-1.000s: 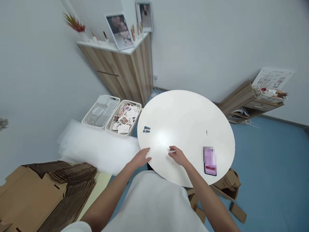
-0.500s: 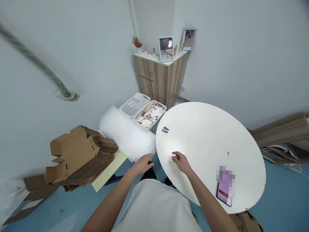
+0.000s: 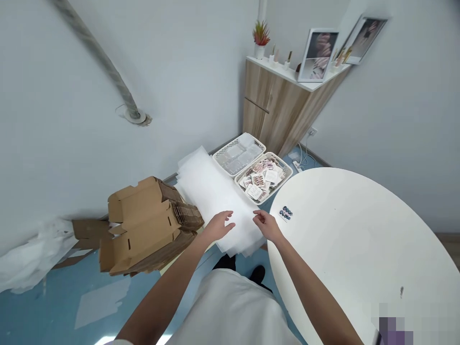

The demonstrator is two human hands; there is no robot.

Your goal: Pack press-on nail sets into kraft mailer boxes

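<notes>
My left hand (image 3: 220,226) hovers over the near part of a stack of white foam sheets (image 3: 223,199), thumb and fingers apart, holding nothing. My right hand (image 3: 268,226) is between the stack's right edge and the round table's rim, its fingers loosely bent and nothing visible in them. Whether either hand touches the sheets I cannot tell. A small card of dark blue press-on nails (image 3: 286,213) lies on the white round table (image 3: 345,230), just right of my right hand.
Flattened cardboard boxes (image 3: 147,225) are piled left of the sheets. Behind are a white basket (image 3: 220,165) of clear cases and another basket (image 3: 287,178) of printed cards. A wooden cabinet (image 3: 276,100) fills the corner. A blurred purple patch (image 3: 393,330) covers something on the table.
My view has turned left. Both hands have moved forward, the left over the foam sheets and the right from above the table towards the stack.
</notes>
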